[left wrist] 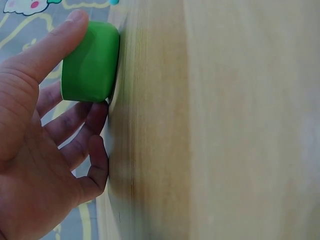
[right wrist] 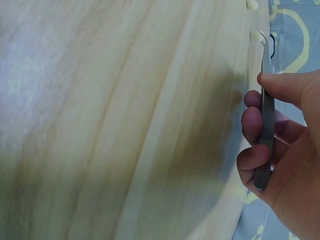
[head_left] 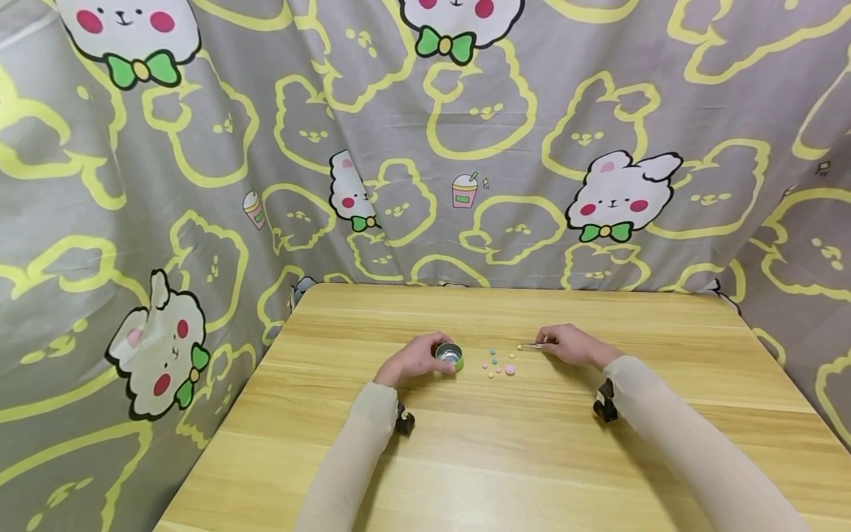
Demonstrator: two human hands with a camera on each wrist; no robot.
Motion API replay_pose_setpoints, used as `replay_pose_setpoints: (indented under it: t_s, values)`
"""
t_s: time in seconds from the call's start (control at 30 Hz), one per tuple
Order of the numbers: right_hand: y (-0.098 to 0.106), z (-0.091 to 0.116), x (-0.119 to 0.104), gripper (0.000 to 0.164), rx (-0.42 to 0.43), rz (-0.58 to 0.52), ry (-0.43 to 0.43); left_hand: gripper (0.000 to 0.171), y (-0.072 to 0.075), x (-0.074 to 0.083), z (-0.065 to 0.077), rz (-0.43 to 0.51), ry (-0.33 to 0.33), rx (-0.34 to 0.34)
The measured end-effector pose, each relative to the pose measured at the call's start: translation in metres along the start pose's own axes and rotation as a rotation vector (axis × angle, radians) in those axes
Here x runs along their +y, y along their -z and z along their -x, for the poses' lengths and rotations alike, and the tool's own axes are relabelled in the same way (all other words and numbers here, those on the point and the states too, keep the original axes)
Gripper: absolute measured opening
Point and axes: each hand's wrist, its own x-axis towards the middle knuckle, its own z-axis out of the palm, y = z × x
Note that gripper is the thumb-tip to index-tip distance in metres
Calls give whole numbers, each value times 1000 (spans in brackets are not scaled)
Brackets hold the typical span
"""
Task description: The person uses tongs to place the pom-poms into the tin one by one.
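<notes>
Slim metal tweezers (right wrist: 267, 120) lie pinched in the right hand (head_left: 570, 344), their tip at a small yellow piece (head_left: 520, 347); whether they grip it I cannot tell. Leftward, small pastel pieces (head_left: 494, 361) lie scattered, a larger pink piece (head_left: 510, 370) among them. Beyond, the left hand (head_left: 420, 357) holds a green tin (left wrist: 91, 62), open side up, on the wooden bench (head_left: 465, 458). A patterned curtain (head_left: 412, 133) hangs behind.

The container (left wrist: 90, 62) is green, tweezers (right wrist: 267, 117) grey, small pieces (head_left: 510, 370) pink, yellow and teal, curtain (head_left: 412, 140) grey with yellow outlines.
</notes>
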Motion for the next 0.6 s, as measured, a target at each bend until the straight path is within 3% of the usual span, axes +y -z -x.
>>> replay_pose_setpoints:
  t_s: [0.33, 0.6]
  values:
    - [5, 4, -2, 12, -2, -31, -20, 45, -1, 0, 1, 28, 7, 2]
    - [7, 5, -12, 13, 12, -52, 38, 48, 0, 1, 0, 14, 4, -7]
